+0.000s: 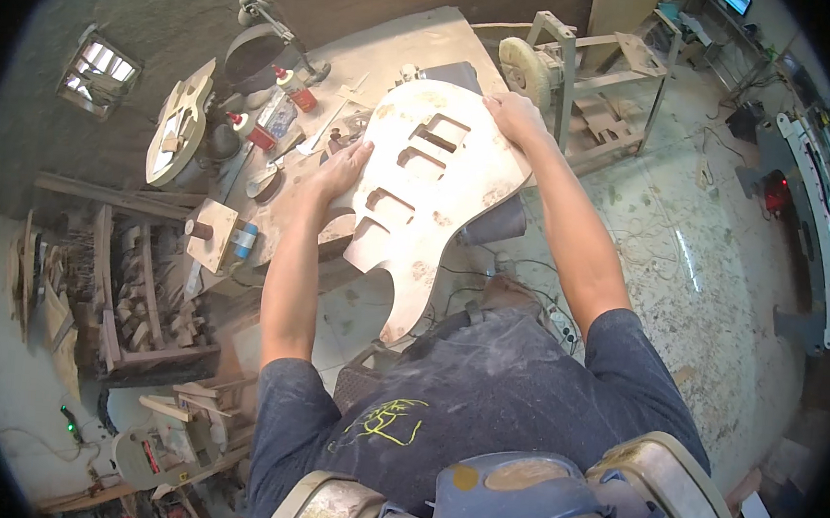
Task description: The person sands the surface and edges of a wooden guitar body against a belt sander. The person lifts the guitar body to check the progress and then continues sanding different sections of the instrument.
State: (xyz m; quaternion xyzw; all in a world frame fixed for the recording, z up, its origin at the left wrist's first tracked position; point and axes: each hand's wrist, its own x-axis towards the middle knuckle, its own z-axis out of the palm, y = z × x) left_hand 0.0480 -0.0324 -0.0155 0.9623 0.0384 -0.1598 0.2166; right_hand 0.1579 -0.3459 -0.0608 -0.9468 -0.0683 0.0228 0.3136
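A pale, unpainted wooden electric guitar body is held up in front of me, over the near edge of the workbench. Several cut-out cavities run along it, and one curved horn points down toward my shirt. My left hand grips its left edge, with the fingers partly hidden. At the top right edge, my right hand is closed on the rounded end; its fingertips are out of sight behind the wood.
On the dusty workbench stand a lamp, red-and-white bottles and small tools. Another guitar body is at left. Beyond my right hand is a frame with a round wheel. Cables lie on the floor. Wood offcuts fill a rack.
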